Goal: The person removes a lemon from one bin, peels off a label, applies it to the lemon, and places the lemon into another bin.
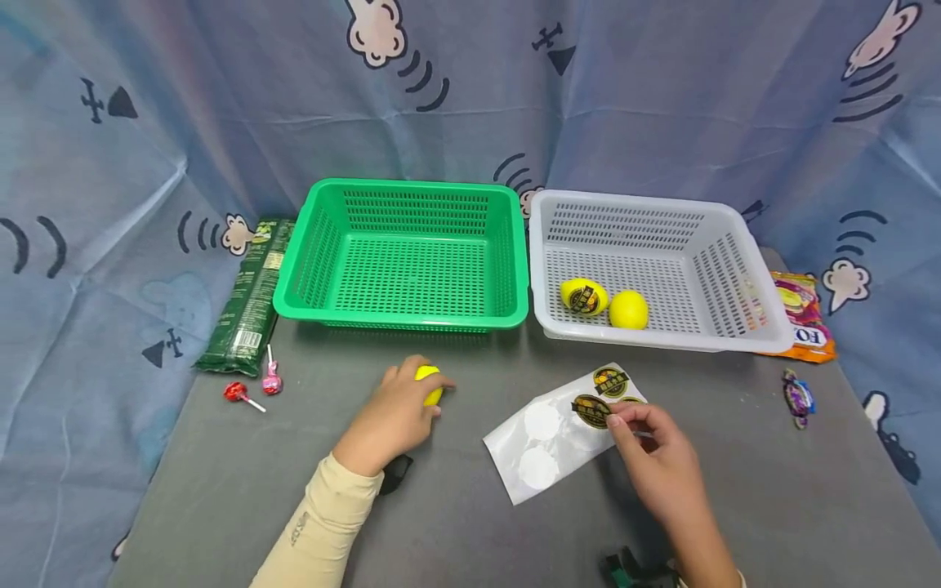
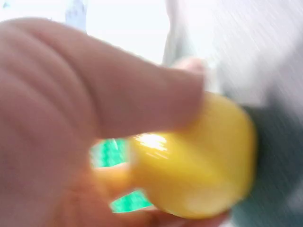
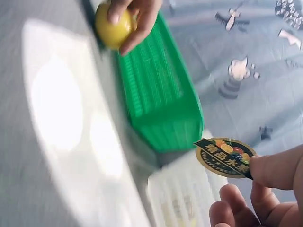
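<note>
My left hand grips a yellow lemon over the table, in front of the green basket. Up close in the left wrist view, the thumb lies across the smooth lemon, with fingers beneath it. Between thumb and fingertip my right hand pinches an oval black-and-gold fruit sticker by its edge. Behind that sticker in the head view lies a white sticker sheet. Blank round spots mark much of the sheet, and another sticker sits at its upper corner.
A green basket stands at back centre. Beside it, a white basket contains a lemon with a sticker and another yellow lemon. A green packet and two lollipops lie left; an orange packet and wrapped candy right.
</note>
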